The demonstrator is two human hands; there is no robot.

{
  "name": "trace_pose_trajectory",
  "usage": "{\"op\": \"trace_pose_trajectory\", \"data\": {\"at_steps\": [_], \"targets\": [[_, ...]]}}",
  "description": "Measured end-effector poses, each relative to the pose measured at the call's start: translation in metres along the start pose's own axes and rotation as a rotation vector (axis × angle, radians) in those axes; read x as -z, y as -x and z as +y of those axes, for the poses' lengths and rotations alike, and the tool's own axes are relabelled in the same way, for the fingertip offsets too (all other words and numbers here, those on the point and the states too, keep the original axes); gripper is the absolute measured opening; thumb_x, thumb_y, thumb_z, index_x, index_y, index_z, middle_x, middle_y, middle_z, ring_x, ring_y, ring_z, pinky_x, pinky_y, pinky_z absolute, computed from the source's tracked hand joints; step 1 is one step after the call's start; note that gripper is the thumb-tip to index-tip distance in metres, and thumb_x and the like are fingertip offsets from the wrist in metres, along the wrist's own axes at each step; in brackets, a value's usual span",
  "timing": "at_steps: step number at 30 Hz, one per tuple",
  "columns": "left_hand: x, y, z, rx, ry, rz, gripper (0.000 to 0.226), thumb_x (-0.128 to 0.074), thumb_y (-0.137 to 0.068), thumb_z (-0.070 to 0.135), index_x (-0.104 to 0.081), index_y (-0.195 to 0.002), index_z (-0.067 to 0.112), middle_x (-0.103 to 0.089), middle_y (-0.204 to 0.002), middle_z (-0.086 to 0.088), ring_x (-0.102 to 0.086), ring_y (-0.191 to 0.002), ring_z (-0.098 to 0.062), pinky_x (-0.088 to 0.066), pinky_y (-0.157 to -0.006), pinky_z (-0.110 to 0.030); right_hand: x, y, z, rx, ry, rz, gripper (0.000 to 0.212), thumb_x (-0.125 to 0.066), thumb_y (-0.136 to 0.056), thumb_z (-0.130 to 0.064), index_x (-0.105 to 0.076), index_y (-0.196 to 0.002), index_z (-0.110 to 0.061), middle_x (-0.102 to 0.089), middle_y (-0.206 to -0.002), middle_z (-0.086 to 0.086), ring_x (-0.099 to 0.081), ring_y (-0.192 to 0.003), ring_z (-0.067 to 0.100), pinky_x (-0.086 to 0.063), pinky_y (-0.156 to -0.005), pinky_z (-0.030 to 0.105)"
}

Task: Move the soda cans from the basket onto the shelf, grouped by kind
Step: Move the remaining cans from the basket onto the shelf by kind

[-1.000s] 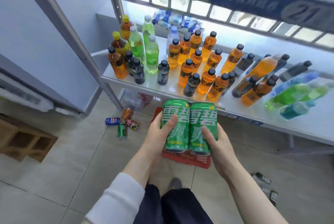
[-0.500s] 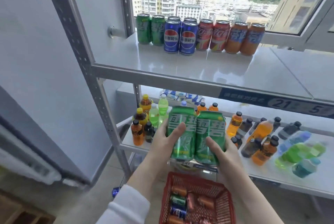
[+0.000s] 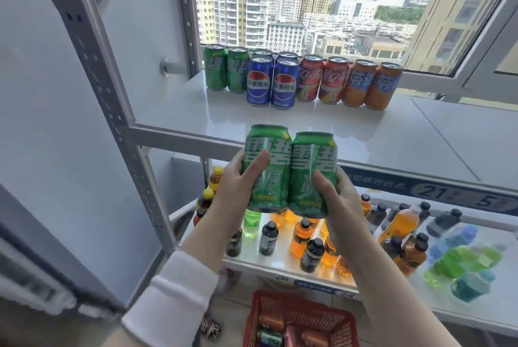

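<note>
Left hand point(image 3: 238, 187) grasping one green Sprite can point(image 3: 266, 167), right hand point(image 3: 336, 195) grasping a second point(image 3: 312, 173), cans touching, upright, near the upper shelf point(image 3: 280, 122), red basket point(image 3: 297, 318) below.

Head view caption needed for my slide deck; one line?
Left hand and right hand hold two green cans before the shelf, where sorted cans stand by kind.

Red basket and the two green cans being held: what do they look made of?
Held green cans: likely thin metal with a glossy printed coat; there is sheen along the curved sides. Red basket: probably moulded plastic, slightly glossy; it has one even colour and lattice walls.
</note>
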State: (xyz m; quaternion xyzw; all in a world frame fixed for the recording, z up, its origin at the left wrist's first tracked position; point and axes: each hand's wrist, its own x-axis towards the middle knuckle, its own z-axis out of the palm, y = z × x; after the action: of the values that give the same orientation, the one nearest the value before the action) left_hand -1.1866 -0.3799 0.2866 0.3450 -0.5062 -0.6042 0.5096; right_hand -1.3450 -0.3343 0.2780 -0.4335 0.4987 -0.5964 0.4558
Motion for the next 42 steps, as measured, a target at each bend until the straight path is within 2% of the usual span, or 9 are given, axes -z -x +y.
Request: {"op": "trace_pose_trajectory", "data": {"at_steps": [4,7,10,16,23,30,35,38,42], "targets": [[0.005,-0.028,0.014,-0.050,-0.021,0.030,0.036,-0.071,-0.075,0.045,-0.061,-0.099,0.021,-0.073,-0.090,-0.002,-0.070,-0.083,-0.020,-0.057,-0.067,-0.034,-0.005,-0.028,-0.013,-0.006,0.010,-0.096,0.049,-0.062,-0.071,-0.049,-0.052,-0.113,-0.025,-0.064,-0.114,0.009,-0.066,-0.098,0.021,-0.056,-0.078,0.037],[0.013,-0.044,0.018,-0.073,-0.012,0.017,0.030,-0.063,-0.080,0.041,-0.058,-0.101,0.019,-0.073,-0.087,0.001,-0.069,-0.081,-0.017,-0.056,-0.064,-0.030,-0.010,-0.045,-0.017,0.001,0.075,-0.134,0.072,-0.069,-0.057,-0.068,-0.051,-0.114,-0.026,-0.064,-0.113,0.006,-0.066,-0.099,0.019,-0.056,-0.080,0.037],[0.022,-0.054,0.021,-0.080,-0.003,-0.006,0.030,-0.056,-0.079,0.037,-0.057,-0.102,0.018,-0.071,-0.092,-0.001,-0.069,-0.084,-0.019,-0.056,-0.067,-0.031,-0.014,-0.057,-0.020,-0.009,0.073,-0.157,0.062,-0.068,-0.069,-0.050,-0.048,-0.119,-0.020,-0.064,-0.111,0.007,-0.067,-0.096,0.019,-0.056,-0.074,0.033],[0.054,-0.085,0.033,-0.141,-0.108,-0.095,0.052,-0.066,-0.067,0.039,-0.050,-0.114,0.023,-0.067,-0.106,-0.004,-0.066,-0.099,-0.023,-0.057,-0.076,-0.035,-0.034,-0.092,-0.033,0.046,0.140,-0.212,0.047,-0.077,-0.071,-0.028,-0.053,-0.111,-0.017,-0.070,-0.102,0.004,-0.068,-0.093,0.019,-0.057,-0.075,0.033],[0.106,-0.135,0.055,-0.193,-0.217,-0.056,0.050,-0.069,-0.061,0.043,-0.053,-0.108,0.036,-0.069,-0.101,0.005,-0.067,-0.097,-0.017,-0.056,-0.076,-0.031,-0.080,-0.152,-0.050,0.088,0.224,-0.296,0.076,-0.076,-0.058,-0.023,-0.042,-0.126,-0.023,-0.068,-0.106,0.006,-0.068,-0.096,0.017,-0.056,-0.078,0.031],[0.146,-0.188,0.074,-0.208,-0.314,-0.006,0.070,-0.076,-0.054,0.040,-0.051,-0.119,0.029,-0.064,-0.106,0.003,-0.061,-0.106,-0.017,-0.055,-0.083,-0.029,-0.116,-0.214,-0.076,0.162,0.433,-0.312,0.076,-0.084,-0.056,-0.009,-0.043,-0.118,-0.019,-0.067,-0.097,-0.002,-0.069,-0.085,0.008,-0.058,-0.075,0.029],[0.162,-0.222,0.084,-0.178,-0.356,-0.044,0.088,-0.082,-0.058,0.025,-0.039,-0.135,0.022,-0.061,-0.111,0.000,-0.059,-0.108,-0.019,-0.052,-0.089,-0.034,-0.134,-0.251,-0.084,0.227,0.631,-0.291,0.089,-0.086,-0.052,-0.025,-0.037,-0.126,-0.023,-0.062,-0.110,-0.002,-0.064,-0.100,0.017,-0.053,-0.088,0.042],[0.169,-0.238,0.084,-0.182,-0.359,-0.069,0.086,-0.081,-0.064,0.019,-0.036,-0.137,0.022,-0.061,-0.114,-0.004,-0.060,-0.107,-0.018,-0.050,-0.092,-0.034,-0.142,-0.266,-0.092,0.307,0.767,-0.325,0.098,-0.085,-0.054,-0.028,-0.029,-0.133,-0.037,-0.053,-0.120,-0.009,-0.062,-0.102,0.018,-0.051,-0.090,0.038],[0.174,-0.251,0.078,-0.167,-0.341,-0.085,0.083,-0.073,-0.064,0.022,-0.035,-0.138,0.023,-0.061,-0.114,-0.003,-0.060,-0.107,-0.016,-0.050,-0.092,-0.034,-0.147,-0.281,-0.098,0.381,0.886,-0.317,0.085,-0.087,-0.054,-0.027,-0.044,-0.127,-0.030,-0.053,-0.117,-0.013,-0.057,-0.103,0.010,-0.049,-0.087,0.025]]}}
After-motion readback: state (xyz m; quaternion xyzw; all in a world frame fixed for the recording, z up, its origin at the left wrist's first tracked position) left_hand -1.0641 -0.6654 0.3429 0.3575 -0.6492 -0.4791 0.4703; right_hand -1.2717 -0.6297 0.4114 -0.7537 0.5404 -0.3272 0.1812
